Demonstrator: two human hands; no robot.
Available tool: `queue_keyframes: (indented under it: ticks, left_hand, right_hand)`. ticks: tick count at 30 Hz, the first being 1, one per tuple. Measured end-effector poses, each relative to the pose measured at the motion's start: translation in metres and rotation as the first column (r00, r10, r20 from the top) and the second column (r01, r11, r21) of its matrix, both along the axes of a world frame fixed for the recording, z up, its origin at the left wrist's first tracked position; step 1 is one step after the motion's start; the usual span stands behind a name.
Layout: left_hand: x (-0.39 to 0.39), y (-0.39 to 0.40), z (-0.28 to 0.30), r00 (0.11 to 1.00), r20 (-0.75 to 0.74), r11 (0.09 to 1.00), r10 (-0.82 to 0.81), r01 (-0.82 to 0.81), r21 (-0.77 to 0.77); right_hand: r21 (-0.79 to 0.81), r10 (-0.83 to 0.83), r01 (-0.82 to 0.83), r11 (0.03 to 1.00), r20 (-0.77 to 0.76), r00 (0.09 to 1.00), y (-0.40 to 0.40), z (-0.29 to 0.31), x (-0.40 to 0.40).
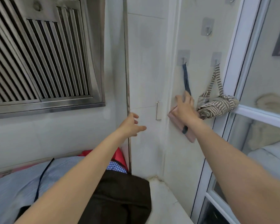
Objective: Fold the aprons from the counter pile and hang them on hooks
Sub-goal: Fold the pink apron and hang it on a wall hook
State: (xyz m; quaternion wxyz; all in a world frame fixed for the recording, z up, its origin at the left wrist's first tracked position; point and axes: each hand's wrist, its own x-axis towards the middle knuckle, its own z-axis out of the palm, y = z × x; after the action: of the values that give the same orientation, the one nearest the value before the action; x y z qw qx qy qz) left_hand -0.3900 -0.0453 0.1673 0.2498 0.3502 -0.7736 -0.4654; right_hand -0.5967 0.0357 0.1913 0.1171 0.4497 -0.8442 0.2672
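A folded pink apron (190, 137) hangs against the wall by its dark blue strap (186, 76), which is looped over the lower left hook (183, 59). My right hand (184, 109) rests on the apron's top with straight fingers. My left hand (132, 125) hovers in front of the white cabinet, fingers spread, holding nothing. A folded brown-and-white striped apron (217, 105) hangs from the lower right hook (216, 59). On the counter below lies the pile: a light blue apron (19, 183), a dark brown one (123, 199), a red one (120, 156) and a blue checked one (116, 167).
A bare hook (208, 29) sits higher on the wall, with another hook (232, 0) at the top edge. A steel range hood (39, 54) fills the upper left. A white-framed glass door (242, 110) borders the hooks on the right. A small white cabinet handle (158, 110) sits near my hands.
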Motion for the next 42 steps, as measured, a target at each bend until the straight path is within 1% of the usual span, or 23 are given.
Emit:
queue_keyframes:
  ticks: [1,4,6,9,12,15,17,19,21,22,23,25,26,27,29,31,32,33,35,37,39,41,42]
  left_hand:
    - [0.000,0.003,-0.006,1.000,-0.013,1.000,-0.011,0.011,0.017]
    - [-0.011,0.006,-0.012,0.999,-0.039,0.999,-0.031,0.032,0.019]
    - [-0.025,0.010,-0.015,0.998,-0.020,0.997,-0.059,0.060,0.051]
    - [-0.055,0.021,-0.024,0.996,-0.001,0.989,-0.089,0.089,0.120]
    - [-0.095,0.032,-0.036,0.996,-0.003,0.978,-0.093,0.092,0.188]
    - [-0.123,0.031,-0.044,0.995,-0.084,0.976,-0.059,0.075,0.202]
    - [-0.137,0.031,-0.048,0.985,-0.163,0.965,-0.054,0.093,0.246]
    - [-0.147,0.031,-0.051,0.969,-0.242,0.953,-0.043,0.112,0.281]
    - [-0.157,0.032,-0.053,0.959,-0.282,0.951,-0.040,0.123,0.285]
    - [-0.158,0.032,-0.052,0.959,-0.281,0.952,-0.042,0.124,0.279]
    - [-0.159,0.031,-0.051,0.962,-0.270,0.955,-0.038,0.115,0.273]
    - [-0.157,0.030,-0.045,0.969,-0.245,0.964,-0.024,0.087,0.251]
    - [-0.154,0.028,-0.040,0.970,-0.241,0.969,-0.030,0.087,0.232]
    - [-0.150,0.026,-0.034,0.968,-0.244,0.973,-0.050,0.103,0.209]
    - [-0.142,0.023,-0.019,0.958,-0.266,0.976,-0.105,0.151,0.157]
    - [-0.133,0.022,-0.001,0.946,-0.290,0.978,-0.145,0.182,0.104]
    - [-0.129,0.021,0.011,0.940,-0.300,0.979,-0.160,0.189,0.070]
    - [-0.127,0.021,0.019,0.938,-0.304,0.981,-0.168,0.190,0.045]
    - [-0.120,0.021,0.039,0.937,-0.306,0.985,-0.170,0.173,-0.018]
    - [-0.113,0.020,0.056,0.937,-0.298,0.983,-0.182,0.164,-0.085]
    - [-0.108,0.019,0.066,0.937,-0.295,0.980,-0.189,0.158,-0.123]
    - [-0.103,0.015,0.072,0.939,-0.293,0.979,-0.181,0.145,-0.141]
    - [-0.099,0.013,0.075,0.939,-0.294,0.980,-0.181,0.146,-0.136]
  right_hand:
    - [0.004,0.032,-0.032,0.999,-0.001,0.999,-0.001,-0.002,-0.006]
    - [-0.058,0.150,-0.153,0.987,-0.054,0.987,-0.001,0.002,-0.019]
    - [-0.080,0.162,-0.172,0.982,-0.118,0.980,0.008,-0.001,-0.026]
    - [-0.155,0.183,-0.200,0.967,-0.117,0.976,0.017,-0.007,-0.036]
    - [-0.236,0.258,-0.256,0.937,-0.021,0.966,0.022,-0.012,-0.050]
    - [-0.272,0.274,-0.229,0.935,0.138,0.952,0.021,-0.020,-0.058]
    - [-0.211,0.242,-0.196,0.958,0.223,0.944,0.016,-0.031,-0.064]
    - [-0.156,0.243,-0.210,0.965,0.233,0.942,0.013,-0.041,-0.066]
    - [-0.168,0.292,-0.254,0.952,0.268,0.918,0.012,-0.045,-0.071]
    - [-0.198,0.326,-0.274,0.941,0.310,0.893,0.013,-0.046,-0.073]
    - [-0.240,0.363,-0.288,0.927,0.382,0.850,0.016,-0.044,-0.075]
    - [-0.348,0.411,-0.252,0.903,0.533,0.740,0.020,-0.035,-0.078]
    - [-0.398,0.436,-0.229,0.888,0.575,0.693,0.022,-0.028,-0.078]
    - [-0.435,0.461,-0.223,0.873,0.582,0.670,0.022,-0.017,-0.076]
    - [-0.499,0.540,-0.266,0.825,0.555,0.633,0.021,0.010,-0.067]
    - [-0.594,0.632,-0.268,0.758,0.568,0.527,0.018,0.042,-0.056]
    - [-0.644,0.670,-0.244,0.725,0.577,0.467,0.014,0.061,-0.052]
    - [-0.677,0.687,-0.208,0.706,0.583,0.434,0.012,0.076,-0.051]
    - [-0.733,0.728,-0.173,0.658,0.559,0.398,0.007,0.111,-0.050]
    - [-0.797,0.781,-0.130,0.590,0.523,0.340,0.003,0.141,-0.049]
    - [-0.864,0.823,0.006,0.504,0.482,0.302,0.003,0.164,-0.054]
    - [-0.908,0.872,0.212,0.362,0.410,0.266,0.007,0.178,-0.061]
    - [-0.903,0.869,0.307,0.301,0.392,0.301,0.011,0.181,-0.065]
